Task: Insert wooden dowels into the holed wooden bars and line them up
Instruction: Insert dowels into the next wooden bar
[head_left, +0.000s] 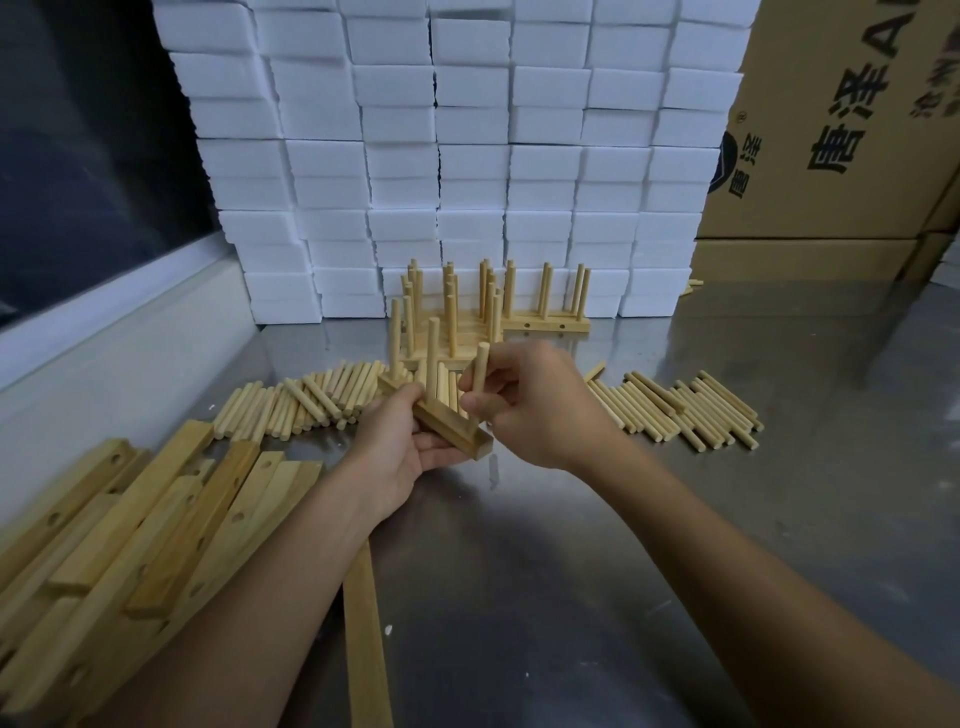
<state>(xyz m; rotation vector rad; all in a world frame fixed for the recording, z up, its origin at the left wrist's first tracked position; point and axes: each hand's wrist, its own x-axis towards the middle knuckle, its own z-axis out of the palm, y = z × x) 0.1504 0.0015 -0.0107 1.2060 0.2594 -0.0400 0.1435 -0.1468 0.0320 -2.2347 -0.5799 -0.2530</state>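
Pale holed wooden bar (451, 427) gripped by left hand (402, 457); right hand (540, 410) pinches light round wooden dowel (479, 370); brown cardboard box (831, 124) reads "唐泽".

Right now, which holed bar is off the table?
The bar gripped in the left hand, with dowels standing in it. The blank bars lie piled at left; the finished bars stand on the table by the foam blocks.
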